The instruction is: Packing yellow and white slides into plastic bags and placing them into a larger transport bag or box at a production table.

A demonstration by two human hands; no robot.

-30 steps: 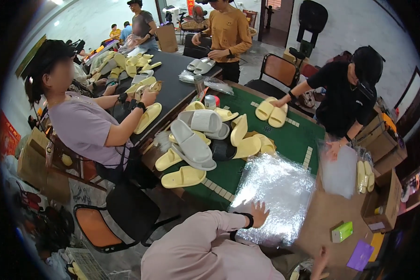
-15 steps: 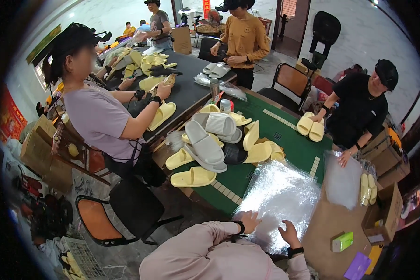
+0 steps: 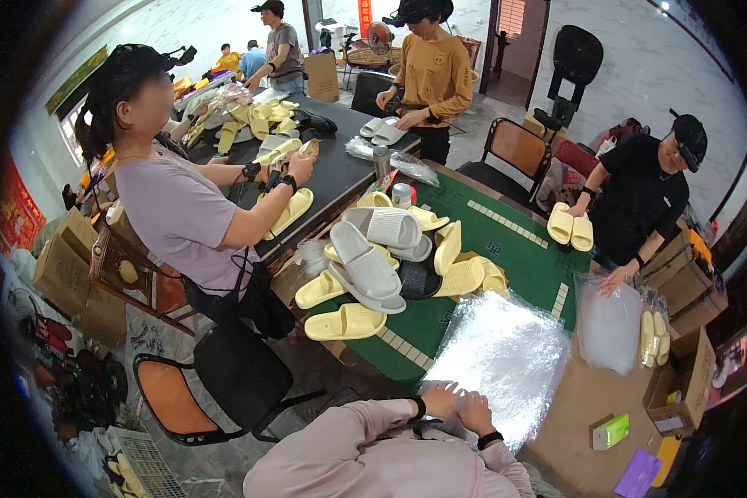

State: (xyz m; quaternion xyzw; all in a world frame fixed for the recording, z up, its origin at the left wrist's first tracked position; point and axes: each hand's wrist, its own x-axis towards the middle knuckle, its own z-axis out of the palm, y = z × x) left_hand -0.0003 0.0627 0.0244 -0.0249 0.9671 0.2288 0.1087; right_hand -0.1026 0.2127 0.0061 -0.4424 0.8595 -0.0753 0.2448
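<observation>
A stack of clear, shiny plastic bags [image 3: 506,353] lies flat before me on the green-topped table. At its near left corner my left hand [image 3: 441,400] bends its fingers inward. Close beside it, my right hand [image 3: 475,413] is curled, its fingers together. Both hands touch the near edge of the bags; whatever lies between their fingers is hidden. Beyond the bags is a heap of slippers: a grey slipper [image 3: 365,259] on top, a black slipper [image 3: 419,278] and several yellow ones. One yellow slipper [image 3: 344,322] lies apart at the table's left edge.
At right, a person in black [image 3: 643,178] holds yellow slippers [image 3: 570,227] and touches other bags [image 3: 608,324]. A person in lilac [image 3: 170,187] handles a slipper at the dark table [image 3: 332,153]. An open carton [image 3: 681,382] and a green box [image 3: 611,432] sit near right.
My right hand has moved left and curled beside my left hand, which has bent its fingers at the bags' edge. The person in black has lifted the yellow slippers rightward.
</observation>
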